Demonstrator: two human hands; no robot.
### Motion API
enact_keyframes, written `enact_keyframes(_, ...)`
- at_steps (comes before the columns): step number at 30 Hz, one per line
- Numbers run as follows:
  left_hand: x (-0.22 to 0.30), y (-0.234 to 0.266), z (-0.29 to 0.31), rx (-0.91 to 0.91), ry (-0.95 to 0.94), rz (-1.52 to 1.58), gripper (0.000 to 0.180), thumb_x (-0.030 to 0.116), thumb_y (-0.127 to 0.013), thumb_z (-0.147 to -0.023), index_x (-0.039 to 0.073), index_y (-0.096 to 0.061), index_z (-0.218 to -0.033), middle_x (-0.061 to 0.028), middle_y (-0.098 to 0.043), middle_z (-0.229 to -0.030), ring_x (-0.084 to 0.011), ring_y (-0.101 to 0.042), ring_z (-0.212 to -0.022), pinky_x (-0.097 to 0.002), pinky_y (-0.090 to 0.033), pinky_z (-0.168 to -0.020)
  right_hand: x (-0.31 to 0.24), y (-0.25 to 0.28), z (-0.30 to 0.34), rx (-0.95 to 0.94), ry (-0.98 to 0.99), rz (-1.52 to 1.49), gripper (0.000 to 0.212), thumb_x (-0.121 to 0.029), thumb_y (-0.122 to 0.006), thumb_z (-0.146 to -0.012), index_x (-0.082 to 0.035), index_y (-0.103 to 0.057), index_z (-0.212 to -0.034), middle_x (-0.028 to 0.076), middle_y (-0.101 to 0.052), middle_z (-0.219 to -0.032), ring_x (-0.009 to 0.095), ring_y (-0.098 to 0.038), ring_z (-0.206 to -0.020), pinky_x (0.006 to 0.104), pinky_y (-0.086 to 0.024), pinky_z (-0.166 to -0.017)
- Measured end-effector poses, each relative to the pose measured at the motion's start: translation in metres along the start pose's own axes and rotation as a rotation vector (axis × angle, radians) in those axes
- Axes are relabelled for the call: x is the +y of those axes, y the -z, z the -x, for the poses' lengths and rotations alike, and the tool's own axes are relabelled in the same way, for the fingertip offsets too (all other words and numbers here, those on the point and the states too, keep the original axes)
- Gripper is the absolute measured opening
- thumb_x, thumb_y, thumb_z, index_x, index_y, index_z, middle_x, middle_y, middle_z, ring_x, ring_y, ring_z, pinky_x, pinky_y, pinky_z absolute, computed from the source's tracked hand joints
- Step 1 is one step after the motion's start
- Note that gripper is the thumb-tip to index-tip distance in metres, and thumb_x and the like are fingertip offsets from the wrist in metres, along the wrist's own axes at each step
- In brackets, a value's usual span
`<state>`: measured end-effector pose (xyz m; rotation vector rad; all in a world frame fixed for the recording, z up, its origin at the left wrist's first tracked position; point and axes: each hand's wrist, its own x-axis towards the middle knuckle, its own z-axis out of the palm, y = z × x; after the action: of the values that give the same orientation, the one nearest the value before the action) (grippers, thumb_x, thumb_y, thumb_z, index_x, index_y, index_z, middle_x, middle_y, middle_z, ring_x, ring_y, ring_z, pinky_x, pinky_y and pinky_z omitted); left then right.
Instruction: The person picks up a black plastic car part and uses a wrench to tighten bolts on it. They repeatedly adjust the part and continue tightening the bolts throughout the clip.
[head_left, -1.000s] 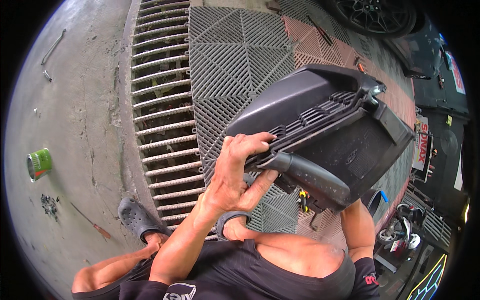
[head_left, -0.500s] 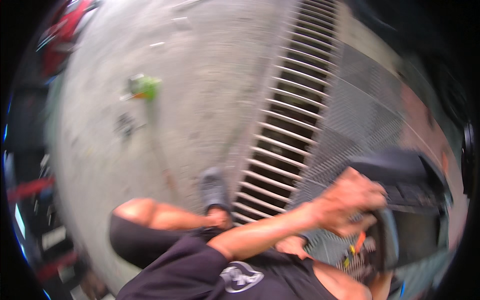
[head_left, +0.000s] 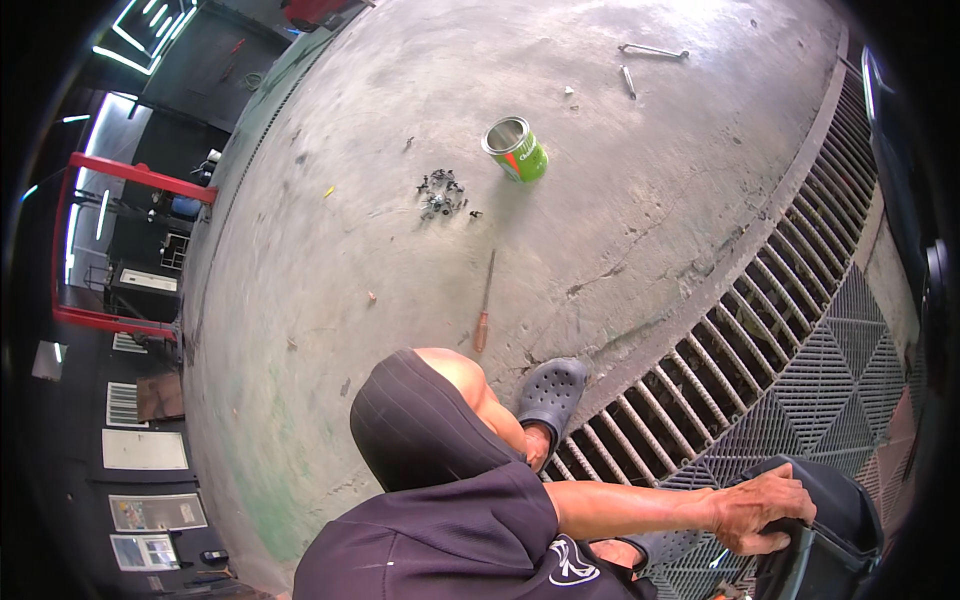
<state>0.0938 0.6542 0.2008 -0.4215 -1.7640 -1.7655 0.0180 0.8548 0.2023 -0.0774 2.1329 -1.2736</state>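
The view has swung left, so the black moulded-plastic box, central a second ago, now sits at four o'clock, cut by the rim, with the left hand's grip curled around its edge. The green-labelled round metal can shifts from nine o'clock to twelve; the right hand is hidden, its grip impossible to tell.

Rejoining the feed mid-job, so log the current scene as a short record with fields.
left hand: holding the edge of a black moulded plastic housing
right hand: not in view
floor tools: orange-brown-handled screwdriver; long silver metal wrench
container: open green cylindrical metal can
beside can: loose cluster of small dark parts
drain: ribbed metal bar grate, right of screwdriver
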Motion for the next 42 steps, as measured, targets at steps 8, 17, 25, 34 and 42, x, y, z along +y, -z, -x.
enact_keyframes(8, 0.008, 0.014, -0.002, 0.011, 0.06, 0.012, 0.045, 0.009, -0.07, -0.081, 0.009, -0.056, -0.124, -0.0081, -0.061, -0.109, -0.0277, -0.058, -0.1, -0.0438, -0.034, -0.088, -0.006, -0.007, -0.007, 0.0, 0.0, -0.009, 0.032, -0.015, -0.069, -0.102, -0.002, -0.067, -0.131, 0.006, -0.072, -0.118, 0.017, -0.068, -0.104, 0.0347, -0.057, -0.088)
enact_keyframes(17, 0.009, 0.023, -0.001, -0.066, 0.162, 0.023, 0.047, 0.005, -0.072, -0.083, 0.008, -0.057, -0.127, -0.0095, -0.064, -0.121, -0.0272, -0.061, -0.106, -0.0429, -0.036, -0.091, -0.009, 0.002, 0.007, 0.037, -0.021, -0.083, 0.031, -0.015, -0.069, -0.102, -0.002, -0.067, -0.13, 0.006, -0.072, -0.117, 0.017, -0.068, -0.103, 0.0346, -0.057, -0.088)
enact_keyframes(25, 0.008, 0.018, -0.001, -0.048, 0.219, 0.037, 0.044, 0.011, -0.071, -0.086, 0.008, -0.059, -0.128, -0.0088, -0.065, -0.12, -0.0278, -0.06, -0.107, -0.0423, -0.038, -0.099, -0.003, 0.01, 0.022, 0.086, -0.04, -0.148, 0.031, -0.015, -0.068, -0.102, -0.002, -0.067, -0.13, 0.006, -0.072, -0.117, 0.017, -0.068, -0.103, 0.0345, -0.057, -0.087)
enact_keyframes(34, 0.001, 0.017, 0.005, -0.081, 0.237, 0.019, 0.047, 0.006, -0.072, -0.089, 0.006, -0.06, -0.134, -0.0147, -0.067, -0.132, -0.0292, -0.063, -0.119, -0.0441, -0.042, -0.106, 0.002, 0.018, 0.036, 0.106, -0.052, -0.228, 0.03, -0.015, -0.068, -0.102, -0.002, -0.067, -0.129, 0.006, -0.072, -0.116, 0.017, -0.068, -0.102, 0.0344, -0.058, -0.087)
enact_keyframes(42, 0.001, 0.018, 0.001, -0.097, 0.243, 0.005, 0.044, 0.01, -0.073, -0.092, 0.008, -0.06, -0.135, -0.0114, -0.069, -0.125, -0.029, -0.065, -0.109, -0.0433, -0.042, -0.101, 0.005, 0.026, 0.046, 0.127, -0.075, -0.264, 0.03, -0.015, -0.068, -0.102, -0.002, -0.067, -0.129, 0.006, -0.073, -0.115, 0.017, -0.069, -0.101, 0.0343, -0.058, -0.086)
